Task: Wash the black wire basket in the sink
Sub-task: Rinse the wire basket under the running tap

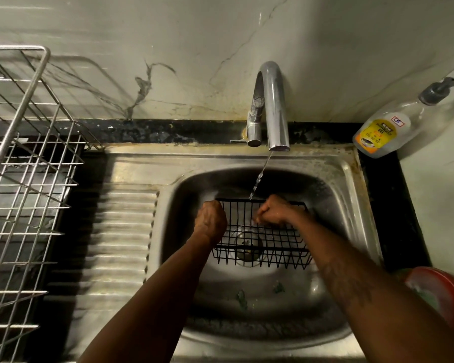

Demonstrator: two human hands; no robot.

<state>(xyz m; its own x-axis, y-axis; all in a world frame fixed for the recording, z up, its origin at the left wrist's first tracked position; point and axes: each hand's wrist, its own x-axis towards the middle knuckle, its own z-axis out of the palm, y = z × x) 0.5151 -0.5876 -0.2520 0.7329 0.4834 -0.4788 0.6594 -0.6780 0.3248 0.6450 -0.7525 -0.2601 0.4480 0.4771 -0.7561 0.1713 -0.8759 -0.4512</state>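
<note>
The black wire basket sits low in the steel sink, over the drain. My left hand grips the basket's left end with curled fingers. My right hand is inside the basket near its far rim, fingers curled against the wires; whether it holds a scrubber is hidden. A thin stream of water falls from the chrome tap onto the far rim between my hands.
A steel wire dish rack stands on the left counter beside the ribbed drainboard. A clear soap pump bottle lies at the back right. A red bowl sits at the right edge. Green scraps lie in the sink.
</note>
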